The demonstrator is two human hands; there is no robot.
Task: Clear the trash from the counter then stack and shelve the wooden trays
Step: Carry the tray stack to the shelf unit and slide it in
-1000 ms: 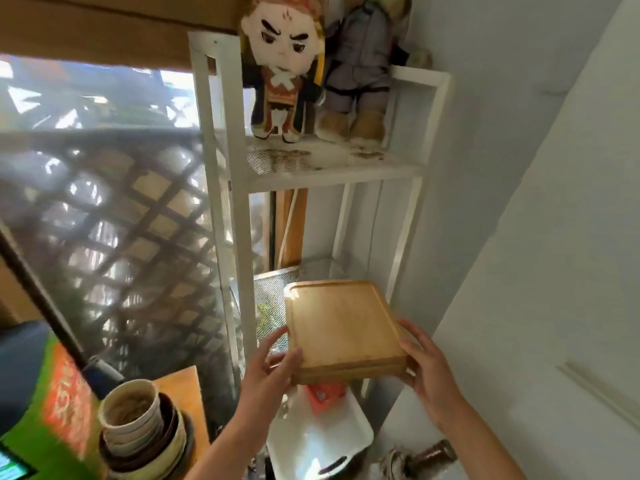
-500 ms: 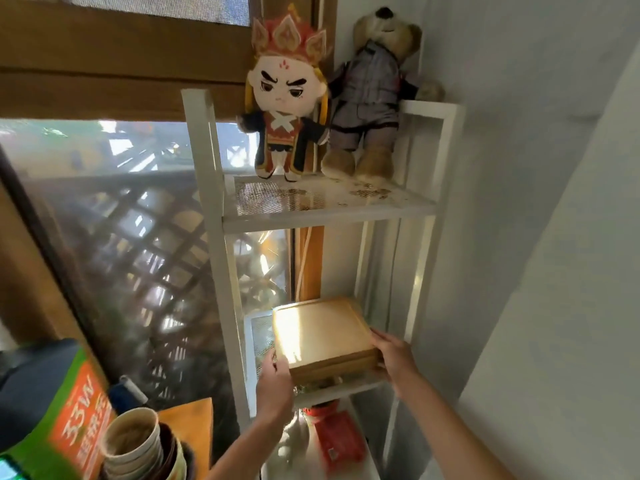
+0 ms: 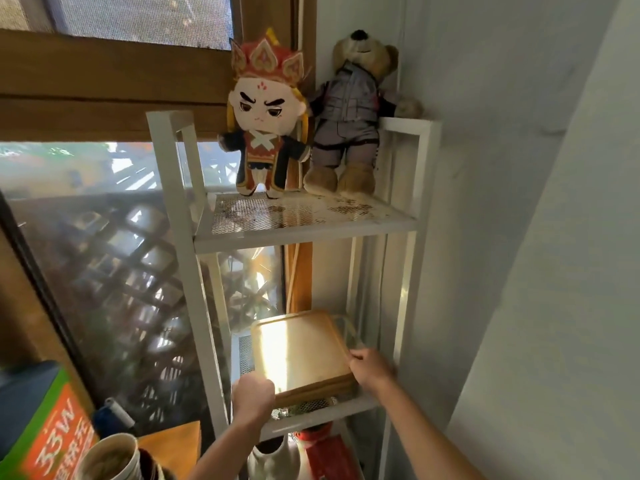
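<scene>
Resting on the white rack (image 3: 304, 233) by the window (image 3: 104, 254), wooden trays (image 3: 301, 355).

White metal shelf rack (image 3: 180, 237) in corner; wood-framed window (image 3: 104, 98) left, pale wall (image 3: 519, 168) right, sunlight through glass.

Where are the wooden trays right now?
The wooden trays lie on the middle shelf of the white rack, below the two plush toys, with the left hand and right hand gripping their near corners.
</scene>
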